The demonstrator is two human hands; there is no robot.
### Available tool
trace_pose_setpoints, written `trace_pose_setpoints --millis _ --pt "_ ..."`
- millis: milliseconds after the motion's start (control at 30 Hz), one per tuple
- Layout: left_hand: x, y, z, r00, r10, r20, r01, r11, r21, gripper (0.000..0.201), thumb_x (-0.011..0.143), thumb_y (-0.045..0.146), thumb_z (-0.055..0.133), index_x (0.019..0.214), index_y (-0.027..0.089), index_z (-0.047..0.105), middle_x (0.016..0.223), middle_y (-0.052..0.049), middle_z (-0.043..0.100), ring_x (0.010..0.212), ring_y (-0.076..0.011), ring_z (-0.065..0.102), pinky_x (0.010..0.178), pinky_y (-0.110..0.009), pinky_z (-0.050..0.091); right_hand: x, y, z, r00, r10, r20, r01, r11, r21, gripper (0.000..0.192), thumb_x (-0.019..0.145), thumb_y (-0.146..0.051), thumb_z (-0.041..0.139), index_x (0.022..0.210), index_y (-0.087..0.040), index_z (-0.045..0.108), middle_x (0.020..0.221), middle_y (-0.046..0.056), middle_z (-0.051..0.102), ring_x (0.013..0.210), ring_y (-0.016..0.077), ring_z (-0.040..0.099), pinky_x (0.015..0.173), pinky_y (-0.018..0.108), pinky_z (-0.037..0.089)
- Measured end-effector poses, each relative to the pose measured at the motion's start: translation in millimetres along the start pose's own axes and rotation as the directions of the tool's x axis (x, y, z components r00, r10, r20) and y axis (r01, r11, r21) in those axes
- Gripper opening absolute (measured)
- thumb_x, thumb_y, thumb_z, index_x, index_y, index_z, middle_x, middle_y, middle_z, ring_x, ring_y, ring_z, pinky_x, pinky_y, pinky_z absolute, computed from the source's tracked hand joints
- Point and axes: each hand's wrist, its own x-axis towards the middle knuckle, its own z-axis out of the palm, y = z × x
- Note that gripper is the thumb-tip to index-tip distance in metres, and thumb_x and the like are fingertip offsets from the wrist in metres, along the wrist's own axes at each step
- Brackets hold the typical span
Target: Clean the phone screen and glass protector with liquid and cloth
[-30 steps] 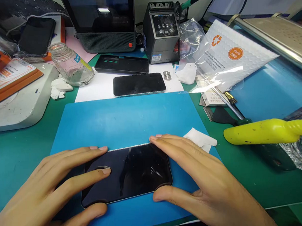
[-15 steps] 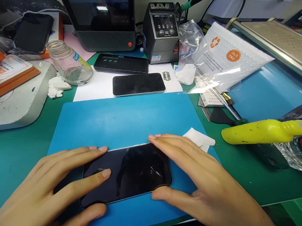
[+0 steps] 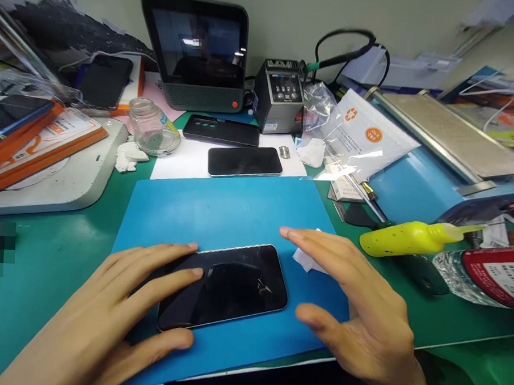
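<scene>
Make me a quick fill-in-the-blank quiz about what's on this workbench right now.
1. The left hand rests on the ___ end of the phone.
2. The phone lies on a ___ mat.
3. The right hand is ___ the phone, not touching it.
4. The bottle beside the mat is ___.

Answers: left; blue; beside; yellow

Phone flat on mat at tabletop's near edge, left hand on its left end, right hand just right of it, second phone on paper behind mat, jar left of paper, bottle right of mat.
</scene>
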Motion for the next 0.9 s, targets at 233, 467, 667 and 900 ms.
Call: trace_pose_setpoints --millis 233,467,667,900 --pt "-14 14 -20.7 0.889 -0.051 -0.456 0.066 0.998 0.017 0.022 0.106 0.021 0.053 0.113 0.034 0.069 0.117 0.0 0.076 0.114 -0.0269 0.068 0.104 -0.049 0.047 2 -5 0 0.965 -0.264 0.002 0.261 0.954 -0.145 0.026 0.105 -0.03 0.06 0.121 -0.016 0.077 0.116 0.011 0.083 0.111 0.0265 0.076 0.093 0.042 0.06" --pt "-25 22 -13.0 0.95 -0.167 -0.264 0.176 0.984 0.012 0.031 0.107 0.028 0.059 0.136 0.032 0.066 0.137 -0.006 0.069 0.124 -0.0265 0.066 0.103 -0.042 0.053 12 -11 5 0.953 -0.249 0.174 0.286 0.928 -0.24 0.043 0.102 -0.041 0.067 0.141 -0.022 0.07 0.143 0.013 0.073 0.131 0.0311 0.068 0.105 0.049 0.058" --pt "-27 24 -6.2 0.97 -0.074 -0.232 0.096 0.992 0.083 0.036 0.107 0.032 0.061 0.142 0.034 0.066 0.141 -0.006 0.071 0.128 -0.0303 0.063 0.106 -0.049 0.049 17 -17 6 0.948 -0.226 0.226 0.279 0.93 -0.239 0.036 0.102 -0.038 0.067 0.134 -0.024 0.074 0.143 0.014 0.073 0.131 0.0324 0.068 0.104 0.053 0.059" --pt "-23 25 -9.4 0.974 -0.124 -0.191 0.129 0.992 0.016 0.032 0.107 0.037 0.059 0.139 0.032 0.065 0.14 -0.006 0.068 0.128 -0.0314 0.06 0.107 -0.053 0.047 14 -19 8 0.968 -0.212 0.131 0.242 0.93 -0.277 0.022 0.104 -0.032 0.064 0.118 -0.022 0.078 0.132 0.013 0.078 0.126 0.0318 0.071 0.101 0.054 0.06"
